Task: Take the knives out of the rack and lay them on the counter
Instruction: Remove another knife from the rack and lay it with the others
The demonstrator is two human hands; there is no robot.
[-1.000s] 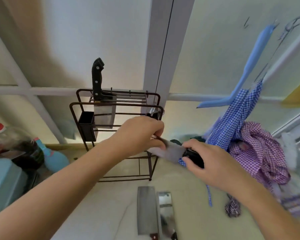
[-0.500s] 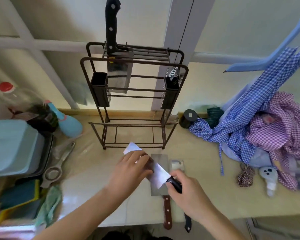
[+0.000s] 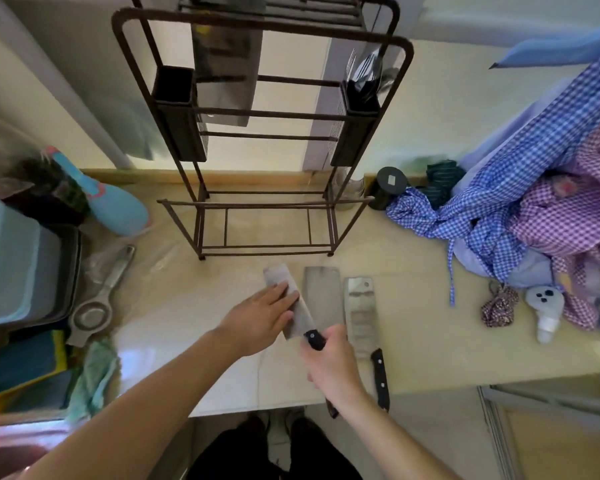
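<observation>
A dark metal knife rack [image 3: 340,161] stands at the back of the beige counter [image 3: 413,341]; one cleaver [image 3: 226,71] still hangs in its top slots. In front of the rack two cleavers lie flat: a middle cleaver [image 3: 323,296] and a right cleaver [image 3: 359,306] with a black handle. A third cleaver [image 3: 300,317] rests at their left, blade on the counter. My right hand [image 3: 329,368] grips its black handle. My left hand [image 3: 260,317] lies flat on its blade, fingers spread.
Left of the rack are a blue bottle [image 3: 108,202], a metal strainer [image 3: 97,306], a teal bin [image 3: 11,261] and cloths. Checked blue and purple fabric [image 3: 520,202] is piled at the right, with a black jar [image 3: 388,185] and a small white spray bottle [image 3: 544,306].
Both hands carried the third cleaver from the rack down to the counter, left of the two lying there. My view tilted downward.
</observation>
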